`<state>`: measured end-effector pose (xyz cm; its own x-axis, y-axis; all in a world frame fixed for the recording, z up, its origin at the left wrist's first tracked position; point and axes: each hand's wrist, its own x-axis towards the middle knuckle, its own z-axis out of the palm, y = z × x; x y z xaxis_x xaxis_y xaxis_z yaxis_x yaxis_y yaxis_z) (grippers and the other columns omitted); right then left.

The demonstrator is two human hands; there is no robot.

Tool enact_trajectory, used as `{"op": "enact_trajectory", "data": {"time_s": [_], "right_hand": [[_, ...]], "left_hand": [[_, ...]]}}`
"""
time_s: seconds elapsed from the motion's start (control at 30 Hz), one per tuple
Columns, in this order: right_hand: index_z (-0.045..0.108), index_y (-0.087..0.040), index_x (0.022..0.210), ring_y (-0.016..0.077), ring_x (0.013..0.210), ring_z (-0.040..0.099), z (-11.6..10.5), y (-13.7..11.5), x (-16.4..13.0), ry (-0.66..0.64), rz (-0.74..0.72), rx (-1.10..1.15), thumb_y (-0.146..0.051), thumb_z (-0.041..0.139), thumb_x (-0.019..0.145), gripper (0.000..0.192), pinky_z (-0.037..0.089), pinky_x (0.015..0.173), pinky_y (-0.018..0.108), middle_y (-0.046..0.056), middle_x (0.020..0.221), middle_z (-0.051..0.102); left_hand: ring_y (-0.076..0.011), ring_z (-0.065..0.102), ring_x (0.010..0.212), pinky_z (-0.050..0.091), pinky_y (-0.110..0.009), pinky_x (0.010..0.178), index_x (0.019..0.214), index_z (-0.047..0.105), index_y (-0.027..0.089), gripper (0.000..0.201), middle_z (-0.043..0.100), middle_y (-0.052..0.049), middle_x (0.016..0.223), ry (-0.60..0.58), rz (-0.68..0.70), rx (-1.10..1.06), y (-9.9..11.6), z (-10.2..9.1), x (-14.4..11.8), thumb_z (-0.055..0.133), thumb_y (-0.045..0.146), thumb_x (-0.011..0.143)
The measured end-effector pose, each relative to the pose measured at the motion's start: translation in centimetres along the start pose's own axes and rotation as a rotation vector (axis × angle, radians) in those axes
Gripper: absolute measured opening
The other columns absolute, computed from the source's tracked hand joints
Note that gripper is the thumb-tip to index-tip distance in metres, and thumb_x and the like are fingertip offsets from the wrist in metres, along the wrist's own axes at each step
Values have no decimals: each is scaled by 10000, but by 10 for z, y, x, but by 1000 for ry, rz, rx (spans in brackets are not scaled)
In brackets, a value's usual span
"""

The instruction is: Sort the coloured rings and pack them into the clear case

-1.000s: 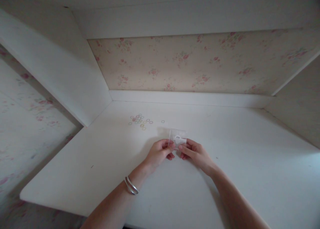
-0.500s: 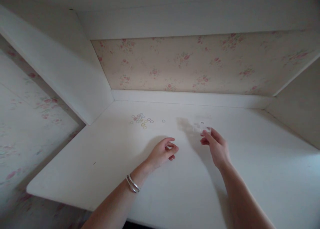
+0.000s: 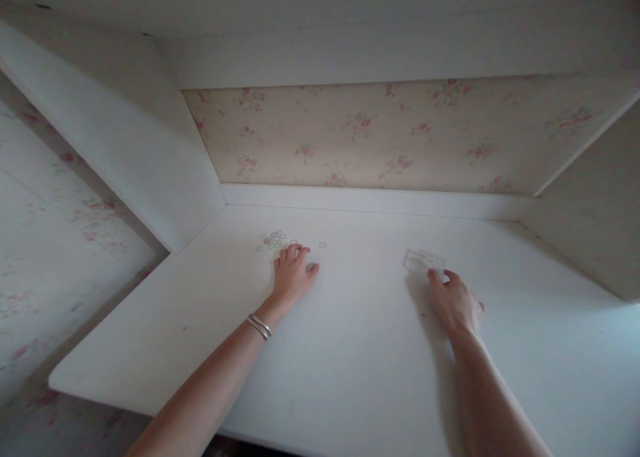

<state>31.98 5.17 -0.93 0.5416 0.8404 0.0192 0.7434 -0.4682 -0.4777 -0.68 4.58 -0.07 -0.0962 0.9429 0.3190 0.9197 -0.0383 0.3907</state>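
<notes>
Small thin rings (image 3: 275,237), several of them in pale and greyish tones, lie in a loose cluster on the white desktop. One single ring (image 3: 323,245) lies apart to their right. My left hand (image 3: 291,274) is over the near right side of the cluster, palm down, thumb spread from the fingers; it covers some rings, and nothing shows in its grip. Farther right, my right hand (image 3: 456,302) has thumb and fingers at the near edge of a small clear plastic box (image 3: 413,260), gripping it low at the desktop. A tiny ring-like mark shows in the box, too small to make out.
White side panels (image 3: 120,130) and a low back ledge (image 3: 370,198) bound the desktop (image 3: 350,350). Behind the ledge is flowered wallpaper (image 3: 320,137). A short dark mark (image 3: 185,328) lies on the left part of the desktop. An overhead shelf (image 3: 350,50) spans the top.
My left hand has moved left and forward onto the rings, its fingers opening out. The clear box and my right hand have shifted right, and the box is now lower, near the desktop.
</notes>
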Motion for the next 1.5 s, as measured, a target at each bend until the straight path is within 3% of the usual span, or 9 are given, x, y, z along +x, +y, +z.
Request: {"op": "enact_trajectory", "data": {"time_s": [0.2,0.4,0.53,0.7,0.9,1.13,1.27,1.37,1.5], "right_hand": [[438,-152,1306,311,938,578,-4,-12,-14,195,-91,23,-537,341,857,599,278,852,419,133,935,666],[504,-188,1209,244,865,584,5,-23,-23,181,-273,113,-468,341,882,460,246,860,373,49,805,664],[521,-208,1189,234,844,593,12,-24,-24,145,-282,148,-480,355,875,447,245,864,374,33,815,673],[537,-206,1181,236,834,597,13,-25,-25,119,-307,166,-530,330,874,492,254,870,382,41,815,679],[547,-213,1174,222,834,598,13,-25,-25,105,-296,207,-539,330,869,497,260,885,384,30,820,678],[587,-222,1128,212,843,595,16,-26,-26,101,-287,222,-501,331,888,448,296,881,378,27,829,676],[589,-240,1183,253,1041,516,17,-25,-32,215,-428,74,-433,368,903,406,313,887,414,84,1072,639],[560,-309,1248,288,1230,369,19,-21,-33,234,-576,-96,-403,420,894,391,267,961,479,69,1356,478],[580,-299,1212,263,1275,354,20,-13,-25,123,-551,-184,-363,378,912,367,150,1045,553,33,1382,479]], "left_hand": [[-417,133,1378,108,-654,1043,1379,395,227,751,228,-143,1520,-43,-236,266,-19,10,42,446,662,770],[-428,150,1378,40,-648,1053,1416,347,236,875,254,-171,1508,-160,-234,235,-28,25,66,293,783,736],[-440,147,1370,14,-692,1022,1387,397,245,830,266,-162,1505,-203,-189,249,-18,33,73,345,756,734],[-374,353,1278,231,-640,995,1226,549,203,480,465,-170,1353,-170,-190,257,-13,35,82,368,430,844],[-340,280,1340,184,-592,1063,1265,520,184,459,344,-135,1468,-17,-153,250,-66,15,89,407,321,842],[-202,550,1144,385,-287,1015,1113,648,181,371,627,-60,1217,-142,-75,106,-137,-17,93,395,247,849],[-226,597,1079,441,-314,955,1177,612,167,404,644,-75,1190,-106,-132,61,-152,-30,91,380,290,870],[-212,607,1067,458,-307,932,1271,535,145,463,621,-95,1224,-102,-158,23,-152,-32,84,349,349,899],[-267,373,1326,311,-352,1082,1392,400,158,745,382,-120,1459,-190,-40,32,-139,-20,69,460,616,808]]}}
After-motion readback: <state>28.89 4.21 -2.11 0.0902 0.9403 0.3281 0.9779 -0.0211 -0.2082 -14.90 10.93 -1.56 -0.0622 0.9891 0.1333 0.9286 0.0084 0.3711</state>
